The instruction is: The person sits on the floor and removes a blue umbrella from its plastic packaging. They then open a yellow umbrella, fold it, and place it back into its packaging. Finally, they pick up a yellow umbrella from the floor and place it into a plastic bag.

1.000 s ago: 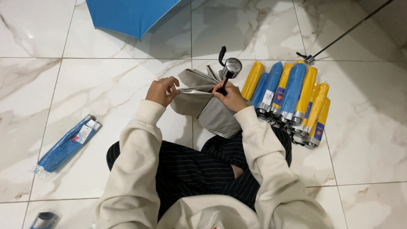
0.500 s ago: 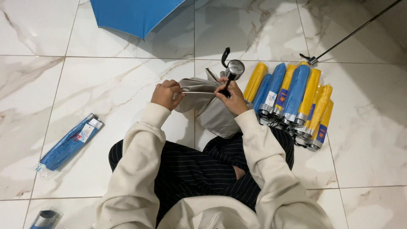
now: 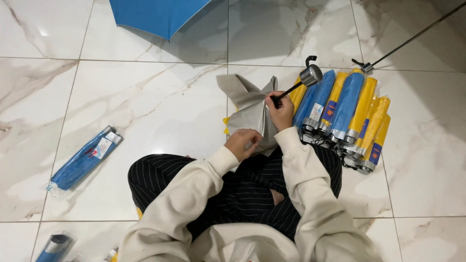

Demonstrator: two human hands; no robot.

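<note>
I sit on a marble floor with a folding umbrella in front of my knees. Its grey canopy (image 3: 246,104) hangs loose, with a bit of yellow showing at its left edge. My right hand (image 3: 280,110) grips the umbrella's shaft just below the silver handle (image 3: 310,75), which points up and to the right. My left hand (image 3: 242,143) pinches the lower part of the grey canopy fabric near my lap.
A row of several packed blue and yellow folded umbrellas (image 3: 344,114) lies right of my hands. An open blue umbrella (image 3: 158,17) is at the top. A wrapped blue umbrella (image 3: 85,157) lies left, another umbrella (image 3: 53,246) at bottom left. A thin dark rod (image 3: 412,36) crosses top right.
My left hand slid down from the top of the canopy toward my lap, drawing the grey fabric along. The canopy now spreads flatter. My right hand stays on the shaft.
</note>
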